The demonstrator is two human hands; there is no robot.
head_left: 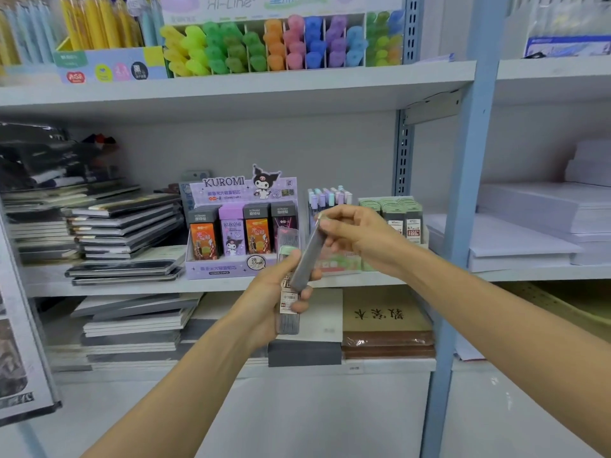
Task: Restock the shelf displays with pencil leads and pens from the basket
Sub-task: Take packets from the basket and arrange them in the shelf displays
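Observation:
My left hand (269,297) grips a small stack of grey pencil lead cases (288,312), held upright in front of the middle shelf. My right hand (355,234) pinches the top end of one grey lead case (309,256), which is tilted and blurred, its lower end at my left hand. Behind them on the shelf stands a purple Kuromi display box (228,267) with lead packs in rows. To its right a green display (401,214) holds more lead cases. The basket is out of view.
Pastel pens (329,196) stand between the two displays. Notebook stacks (115,226) fill the shelf's left. Highlighters (281,44) line the upper shelf. A blue upright post (461,226) divides off paper reams (529,233) at right. Books (386,325) lie on the lower shelf.

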